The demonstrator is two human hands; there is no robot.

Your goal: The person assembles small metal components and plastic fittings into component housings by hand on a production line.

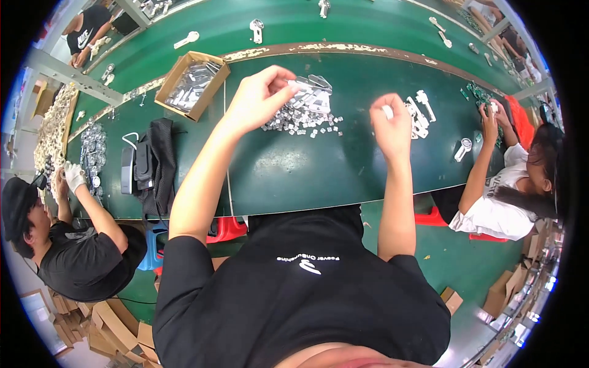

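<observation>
My left hand (pixel 261 98) is over the left edge of a pile of small clear and grey plastic pieces (pixel 300 119). Its thumb and curled fingers are apart, and I see nothing held between them. Flat clear and white plastic pieces (pixel 317 101) lie on top of this pile, beside the thumb. Farther right, my right hand (pixel 392 132) is closed in a pinch around a small white plastic part (pixel 388 111), mostly covered by the fingers. Just right of that hand lie several white long-handled plastic housings (pixel 423 113).
An open cardboard box (pixel 193 86) of clear parts stands at the back left. A black bag (pixel 161 162) and a dark device lie left of my forearm. Behind the green table (pixel 294 178), a green belt (pixel 227 37) carries white housings. Co-workers sit on both sides.
</observation>
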